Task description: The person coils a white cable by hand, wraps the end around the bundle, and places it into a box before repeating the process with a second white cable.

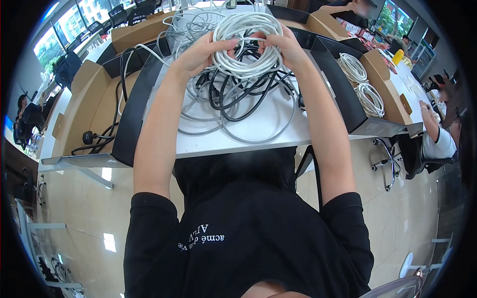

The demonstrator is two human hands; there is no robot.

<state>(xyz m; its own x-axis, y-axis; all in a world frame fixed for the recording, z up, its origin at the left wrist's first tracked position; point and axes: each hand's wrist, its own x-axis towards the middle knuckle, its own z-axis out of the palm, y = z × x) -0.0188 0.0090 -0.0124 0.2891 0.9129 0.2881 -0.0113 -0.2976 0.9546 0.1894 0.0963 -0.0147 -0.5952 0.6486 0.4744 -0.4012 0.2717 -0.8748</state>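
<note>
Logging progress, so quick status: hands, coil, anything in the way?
Left hand, right hand gripping white coil. Coil wound in loops. Black cables on table, possibly in the way.

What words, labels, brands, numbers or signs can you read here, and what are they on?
"acmé d… la vie", upside down on the black T-shirt; a crease hides part of it.
"ADLV", probably, on the same shirt, also upside down and creased.
Red printed items, upper right: too small to read.
White cable coil: no legible print.
</note>
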